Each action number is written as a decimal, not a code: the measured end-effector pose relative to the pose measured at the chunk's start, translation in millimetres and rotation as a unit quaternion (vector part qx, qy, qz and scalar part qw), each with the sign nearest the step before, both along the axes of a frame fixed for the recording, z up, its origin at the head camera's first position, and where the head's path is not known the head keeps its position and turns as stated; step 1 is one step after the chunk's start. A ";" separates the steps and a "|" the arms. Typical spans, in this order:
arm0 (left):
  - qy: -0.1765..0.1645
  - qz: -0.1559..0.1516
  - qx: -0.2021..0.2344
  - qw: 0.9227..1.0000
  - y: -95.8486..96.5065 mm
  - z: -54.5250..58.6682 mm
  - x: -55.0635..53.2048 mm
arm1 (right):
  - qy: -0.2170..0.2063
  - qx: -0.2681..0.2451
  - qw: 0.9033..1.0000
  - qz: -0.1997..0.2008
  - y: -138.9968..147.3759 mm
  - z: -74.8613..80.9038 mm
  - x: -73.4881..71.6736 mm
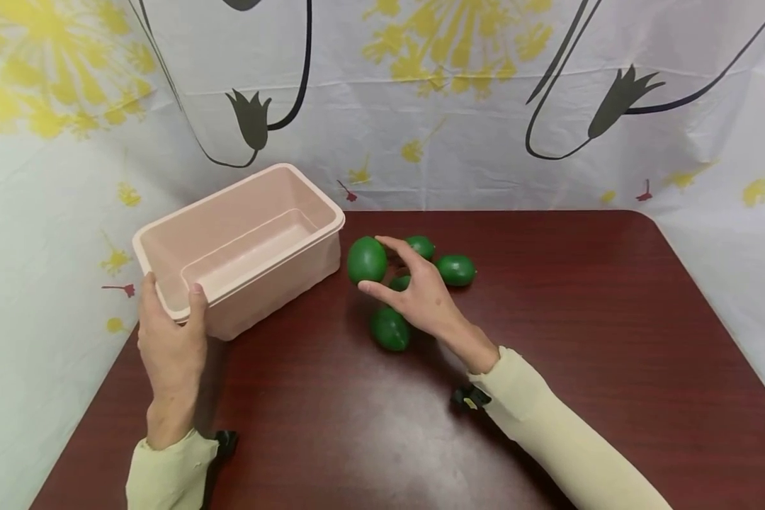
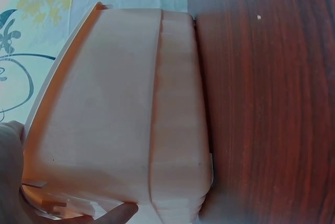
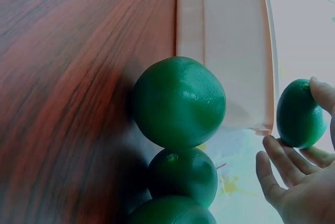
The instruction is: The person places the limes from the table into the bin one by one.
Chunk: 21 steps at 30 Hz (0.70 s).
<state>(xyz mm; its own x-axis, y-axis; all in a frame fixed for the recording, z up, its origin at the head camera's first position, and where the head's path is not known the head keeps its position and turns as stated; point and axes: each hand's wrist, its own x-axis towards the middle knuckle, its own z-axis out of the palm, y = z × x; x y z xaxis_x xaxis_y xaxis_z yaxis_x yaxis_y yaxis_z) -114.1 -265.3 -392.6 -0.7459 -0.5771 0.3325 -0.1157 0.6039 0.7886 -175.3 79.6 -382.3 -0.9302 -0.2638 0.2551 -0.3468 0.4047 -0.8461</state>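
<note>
A green lime (image 1: 367, 261) is pinched between the thumb and fingers of my right hand (image 1: 424, 296), up above the table beside the pink plastic bin's near right corner. In the right wrist view the same lime (image 3: 300, 113) sits at the fingertips. Under and around that hand lie several more limes, one nearer me (image 1: 390, 329) and one to the right (image 1: 456, 270). My left hand (image 1: 173, 347) grips the rim at the left end of the pink bin (image 1: 280, 287), thumb on the near side. No lime shows inside the bin. The left wrist view shows the bin's outer wall (image 2: 104, 98).
The dark red-brown wooden table (image 1: 548, 397) carries the bin at its back left. Behind it hangs a white cloth (image 1: 357, 106) with yellow and grey flower prints, running along the back and both sides.
</note>
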 end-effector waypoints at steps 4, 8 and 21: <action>-0.001 -0.001 -0.001 1.000 1.3 0.8 -0.9 | 0.000 -0.001 1.000 0.001 -1.1 3.0 0.3; 0.000 0.002 -0.005 1.000 0.2 1.3 -0.9 | 0.000 -0.002 1.000 0.003 -4.2 5.7 0.7; -0.005 0.003 -0.004 1.000 0.1 1.0 -1.1 | -0.003 -0.008 1.000 0.005 -10.1 6.1 1.4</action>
<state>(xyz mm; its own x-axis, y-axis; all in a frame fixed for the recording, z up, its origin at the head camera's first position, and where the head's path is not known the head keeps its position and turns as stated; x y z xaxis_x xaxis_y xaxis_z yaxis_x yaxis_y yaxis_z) -115.1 -265.1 -391.7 -0.7461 -0.5782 0.3300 -0.1269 0.6101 0.7821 -173.9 69.5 -376.3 -0.9288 -0.2693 0.2546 -0.3465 0.3874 -0.8543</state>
